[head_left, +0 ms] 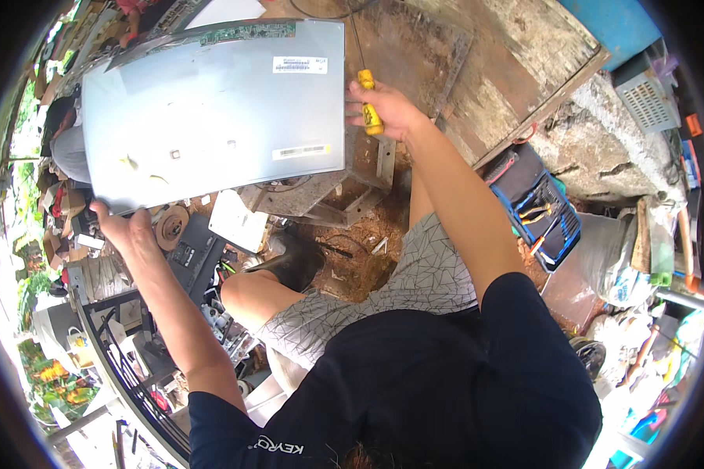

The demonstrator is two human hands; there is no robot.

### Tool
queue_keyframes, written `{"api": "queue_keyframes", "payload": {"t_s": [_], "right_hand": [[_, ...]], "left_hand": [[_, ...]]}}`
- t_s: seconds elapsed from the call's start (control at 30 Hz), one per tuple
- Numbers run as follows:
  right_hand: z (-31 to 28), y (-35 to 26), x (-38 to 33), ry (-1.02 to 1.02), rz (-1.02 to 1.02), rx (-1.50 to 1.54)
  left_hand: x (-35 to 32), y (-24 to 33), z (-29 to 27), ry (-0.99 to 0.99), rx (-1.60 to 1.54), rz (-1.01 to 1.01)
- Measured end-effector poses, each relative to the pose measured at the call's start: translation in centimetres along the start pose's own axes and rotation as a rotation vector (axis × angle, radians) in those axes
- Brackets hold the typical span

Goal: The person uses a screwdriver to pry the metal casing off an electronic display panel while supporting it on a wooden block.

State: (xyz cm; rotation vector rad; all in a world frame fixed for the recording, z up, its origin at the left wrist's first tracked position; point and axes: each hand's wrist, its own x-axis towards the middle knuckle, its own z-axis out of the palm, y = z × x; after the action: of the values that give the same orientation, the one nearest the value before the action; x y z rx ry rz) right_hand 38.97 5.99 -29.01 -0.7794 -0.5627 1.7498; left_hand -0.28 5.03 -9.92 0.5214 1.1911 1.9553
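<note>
A large flat LCD panel [211, 117] with a silvery back is held up in front of me, bright glare across its middle. Along its far edge runs a strip of green circuit board [246, 32]. My left hand [125, 228] grips the panel's near left corner; some of its fingers are hidden under it. At the right edge, my right hand [391, 109] is closed round a yellow-handled screwdriver [372, 119], its thin shaft pointing away from me. The fingertips of that hand reach the panel's edge; whether they also grip it I cannot tell.
Beneath the panel stands a worn metal-framed stand [313, 199]. A wooden board [516, 62] lies at the far right, with an open blue tool case [547, 215] nearer me. Dark electronics [194, 250] and scrap crowd the left. Part of another person [131, 16] shows at the far left.
</note>
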Motion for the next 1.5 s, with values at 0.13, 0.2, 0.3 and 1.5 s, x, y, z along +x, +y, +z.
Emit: {"api": "queue_keyframes", "payload": {"t_s": [0.13, 0.2, 0.3, 1.5], "right_hand": [[2.2, -0.6, -2.1, -0.06, -0.09, -0.055], [3.7, -1.0, -3.9, -0.119, -0.157, 0.014], [6.4, -2.0, -6.1, -0.161, -0.224, 0.054], [6.8, 8.1, -16.3, 0.321, 0.044, -0.257]], "left_hand": [[0.3, -0.7, -3.6, 0.018, -0.082, -0.126], [0.4, -1.0, -5.8, 0.035, -0.114, -0.213], [1.2, -2.3, -9.4, 0.047, -0.188, -0.296], [8.7, -5.0, -6.1, -0.136, 0.222, -0.247]]}}
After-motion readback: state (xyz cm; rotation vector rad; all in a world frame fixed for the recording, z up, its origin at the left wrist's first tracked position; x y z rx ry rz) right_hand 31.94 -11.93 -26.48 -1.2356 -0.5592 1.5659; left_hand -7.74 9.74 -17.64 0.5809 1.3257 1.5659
